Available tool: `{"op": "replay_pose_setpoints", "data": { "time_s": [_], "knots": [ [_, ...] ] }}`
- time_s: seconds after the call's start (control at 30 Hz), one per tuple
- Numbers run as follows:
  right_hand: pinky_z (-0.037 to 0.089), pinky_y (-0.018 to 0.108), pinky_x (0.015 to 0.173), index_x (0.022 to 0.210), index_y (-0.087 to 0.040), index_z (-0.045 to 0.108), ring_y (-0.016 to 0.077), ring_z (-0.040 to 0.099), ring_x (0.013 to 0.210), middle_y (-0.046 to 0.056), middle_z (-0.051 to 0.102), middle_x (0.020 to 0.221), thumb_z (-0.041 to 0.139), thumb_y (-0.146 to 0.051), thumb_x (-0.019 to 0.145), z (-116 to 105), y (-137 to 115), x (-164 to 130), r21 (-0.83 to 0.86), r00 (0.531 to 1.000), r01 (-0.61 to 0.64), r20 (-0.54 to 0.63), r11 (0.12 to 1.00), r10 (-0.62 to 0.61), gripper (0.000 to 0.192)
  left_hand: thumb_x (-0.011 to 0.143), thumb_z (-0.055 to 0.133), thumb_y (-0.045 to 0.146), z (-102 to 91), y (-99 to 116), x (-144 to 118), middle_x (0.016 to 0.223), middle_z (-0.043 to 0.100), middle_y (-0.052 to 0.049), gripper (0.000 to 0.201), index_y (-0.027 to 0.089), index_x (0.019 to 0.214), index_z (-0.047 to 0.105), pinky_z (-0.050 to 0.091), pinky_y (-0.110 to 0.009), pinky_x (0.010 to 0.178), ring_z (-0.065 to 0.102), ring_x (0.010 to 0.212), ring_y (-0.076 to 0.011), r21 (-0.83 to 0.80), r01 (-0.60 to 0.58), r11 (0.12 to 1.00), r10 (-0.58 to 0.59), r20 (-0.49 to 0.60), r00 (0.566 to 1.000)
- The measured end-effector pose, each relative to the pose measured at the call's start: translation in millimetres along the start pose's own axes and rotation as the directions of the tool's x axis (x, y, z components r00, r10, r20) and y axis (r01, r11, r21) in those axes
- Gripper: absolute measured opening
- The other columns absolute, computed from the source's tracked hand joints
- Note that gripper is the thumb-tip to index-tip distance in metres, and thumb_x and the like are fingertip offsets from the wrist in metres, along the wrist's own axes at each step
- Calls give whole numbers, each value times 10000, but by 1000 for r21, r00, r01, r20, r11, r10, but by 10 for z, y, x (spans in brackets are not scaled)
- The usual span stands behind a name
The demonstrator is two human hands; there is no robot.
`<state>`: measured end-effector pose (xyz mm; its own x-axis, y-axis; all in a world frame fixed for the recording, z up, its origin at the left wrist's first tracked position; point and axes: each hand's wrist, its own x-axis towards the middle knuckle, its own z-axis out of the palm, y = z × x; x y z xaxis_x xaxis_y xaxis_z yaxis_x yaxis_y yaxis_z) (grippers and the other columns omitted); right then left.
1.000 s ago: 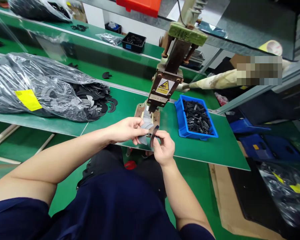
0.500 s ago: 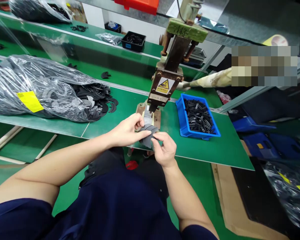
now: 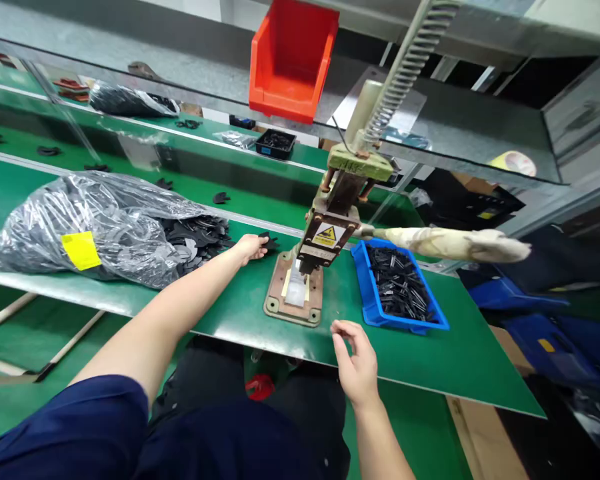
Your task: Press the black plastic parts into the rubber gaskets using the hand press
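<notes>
My left hand (image 3: 253,248) reaches out beside the press and is closed on a dark, flat curved piece (image 3: 269,243) with a notched edge. The piece is just above the green bench, left of the press's base plate (image 3: 296,308). My right hand (image 3: 356,360) is near the front edge of the bench, fingers loosely curled and thumb a little apart, with nothing visible between them. Between my hands stands the hand press (image 3: 327,233), with a yellow warning label. A pale block (image 3: 296,287) sits on its base.
A clear bag (image 3: 125,230) of dark curved pieces spills open at left. The blue bin (image 3: 366,283) right of the press holds small black parts. The press's wrapped lever (image 3: 440,244) sticks out rightward. An orange bin (image 3: 294,60) sits on the shelf above; loose pieces lie behind.
My hands have parted from the grey curved piece they both held before the press. My left hand has gone forward and left with a dark piece; my right has drawn back to the right.
</notes>
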<state>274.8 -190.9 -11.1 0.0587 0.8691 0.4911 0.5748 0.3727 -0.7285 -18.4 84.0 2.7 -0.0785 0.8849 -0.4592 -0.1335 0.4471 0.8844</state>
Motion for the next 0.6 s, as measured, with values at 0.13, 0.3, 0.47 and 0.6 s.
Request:
{"op": "replay_pose_setpoints", "data": {
  "time_s": [0.13,0.3,0.47,0.6],
  "knots": [
    [694,445,851,1160,-286,714,226,766,984,88,763,1099,634,-310,970,-126,37,24,-75,1000,-22,-6,997,22,207,1021,702,321,295,388,448,747,725,-40,194,149,987,618,539,-194,626,659,616,-99,-27,-53,998,53,-15,999],
    [657,475,936,1123,-267,725,233,747,1030,92,766,1115,621,-397,975,-571,273,271,-224,993,-91,-93,970,71,222,981,737,294,338,110,437,821,762,-80,189,143,927,636,544,-220,615,647,622,-114,22,-58,998,56,49,997],
    [596,533,992,1167,-199,721,255,692,981,155,735,1184,625,-459,933,-1126,733,882,-450,976,-212,-149,867,161,364,932,777,217,26,-470,44,836,751,-38,138,151,914,658,504,-177,626,600,636,-79,75,-212,974,200,144,969],
    [503,530,1163,1277,-186,706,294,645,1186,170,706,1315,803,-410,776,-1256,1026,1225,-602,965,-225,-26,766,263,557,861,863,404,-301,-837,-249,919,773,-53,327,170,1008,688,538,-225,688,652,728,-124,141,-391,910,347,259,901]
  ]
}}
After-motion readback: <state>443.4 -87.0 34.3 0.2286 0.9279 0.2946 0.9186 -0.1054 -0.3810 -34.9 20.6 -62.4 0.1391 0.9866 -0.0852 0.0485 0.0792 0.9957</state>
